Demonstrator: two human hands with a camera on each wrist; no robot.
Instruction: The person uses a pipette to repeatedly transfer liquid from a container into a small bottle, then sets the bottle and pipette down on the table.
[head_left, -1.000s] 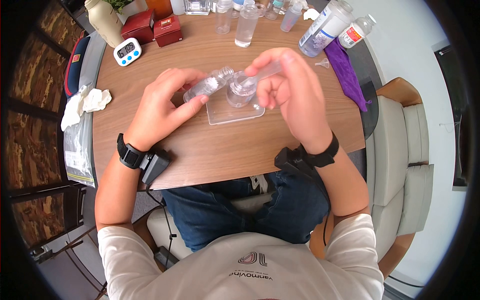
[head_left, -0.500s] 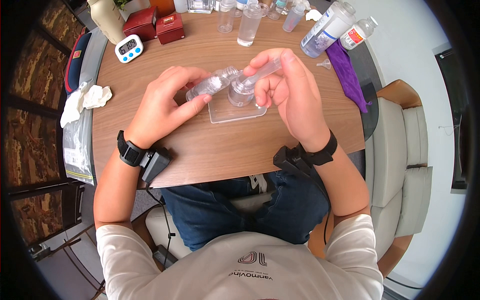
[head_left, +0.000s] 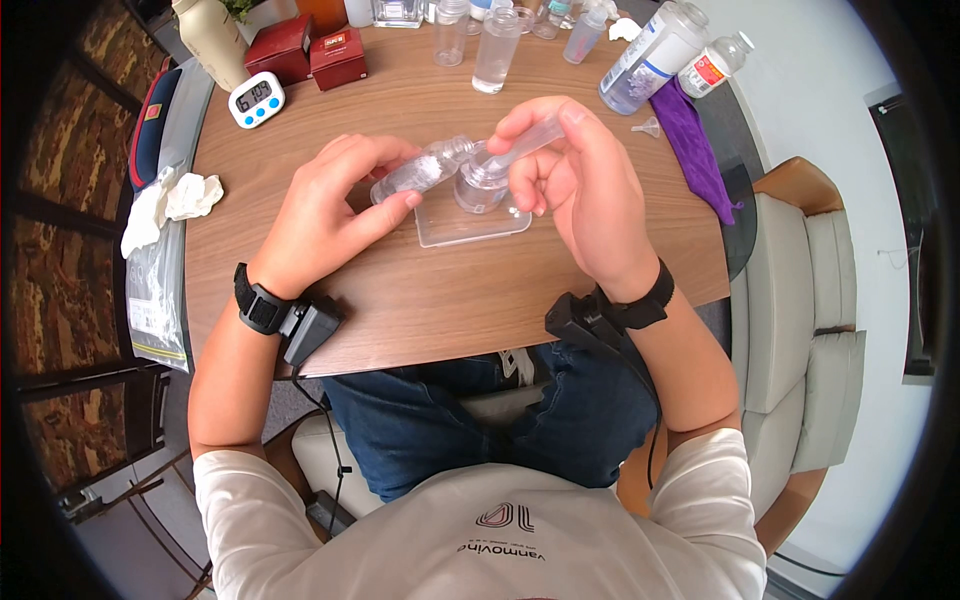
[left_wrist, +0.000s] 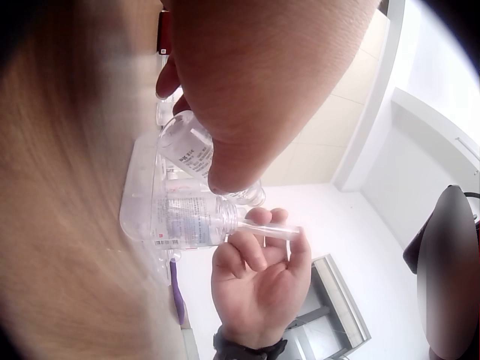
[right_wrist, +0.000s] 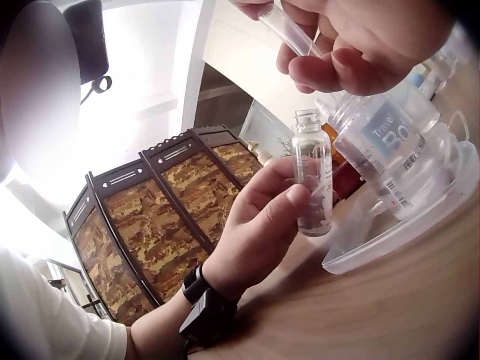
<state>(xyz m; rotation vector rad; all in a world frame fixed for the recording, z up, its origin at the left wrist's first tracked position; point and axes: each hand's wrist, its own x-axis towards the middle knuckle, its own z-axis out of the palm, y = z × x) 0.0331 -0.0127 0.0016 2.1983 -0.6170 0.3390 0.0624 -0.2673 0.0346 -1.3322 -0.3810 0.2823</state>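
Note:
My left hand [head_left: 330, 205] holds a small clear glass bottle [right_wrist: 315, 191] between thumb and fingers. It is tilted, with its uncapped neck towards a wider clear travel bottle [left_wrist: 191, 217]; whitish matter shows inside the small one. The travel bottle has printed lettering and stands on a shallow clear plastic tray [head_left: 470, 240]. In my right hand [head_left: 600, 200], thumb and fingers pinch a slim clear plastic tube-like piece [head_left: 535, 138] at its upper end. Its lower end slants down to the travel bottle's mouth. The exact kind of this piece cannot be told.
Beyond the hands stand a clear water-filled bottle [head_left: 494, 65] and several other bottles. At the back left are a digital timer [head_left: 257, 99] and red boxes [head_left: 338, 58]. A tiny funnel [head_left: 648, 127] and purple cloth [head_left: 695, 160] lie right, crumpled tissue [head_left: 193, 196] left.
The tube-like piece has dipped slightly towards the travel bottle's mouth. The small glass bottle has shifted a little closer to it. Both hands keep their grips.

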